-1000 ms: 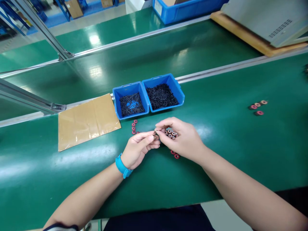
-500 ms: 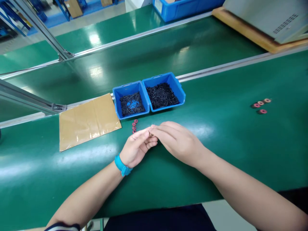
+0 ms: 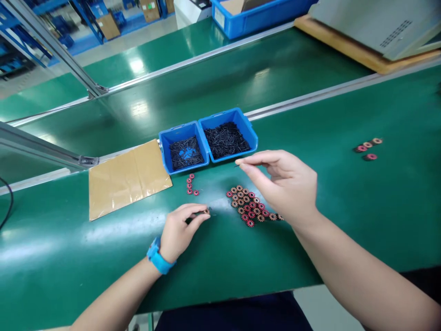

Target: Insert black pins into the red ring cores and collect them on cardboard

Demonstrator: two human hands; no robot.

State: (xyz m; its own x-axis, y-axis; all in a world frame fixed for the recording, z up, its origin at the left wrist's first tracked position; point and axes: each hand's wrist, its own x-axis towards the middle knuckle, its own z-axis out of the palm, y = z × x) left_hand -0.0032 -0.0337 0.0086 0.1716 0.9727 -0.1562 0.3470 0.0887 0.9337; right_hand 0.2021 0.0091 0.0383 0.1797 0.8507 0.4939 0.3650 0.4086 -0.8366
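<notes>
Low over the bench, my left hand point(image 3: 181, 230) pinches a small copper-coloured toothed ring point(image 3: 206, 211) between thumb and fingertips. My right hand point(image 3: 284, 181) is raised in front of the bins, its thumb and forefinger closed on a thin dark pin-like piece point(image 3: 237, 165). Between and below the hands lies a pile of toothed rings point(image 3: 251, 205), copper and red-pink, partly covered by my right hand. A short row of red-pink rings point(image 3: 189, 185) sits left of the pile. Behind it, the left blue bin point(image 3: 166, 156) and right blue bin point(image 3: 254, 142) hold many thin black pieces.
A flat cardboard sheet point(image 3: 129, 179) lies left of the bins. Several more rings point(image 3: 370, 156) are far right. A metal rail point(image 3: 285, 105) runs behind the bins; a grey cabinet on a wooden base point(image 3: 337, 43) and a large blue crate point(image 3: 237, 25) stand further back.
My hands were together and are now apart. The left moved down and left with a ring; the right rose to the right with a thin piece. The ring pile came into view.
</notes>
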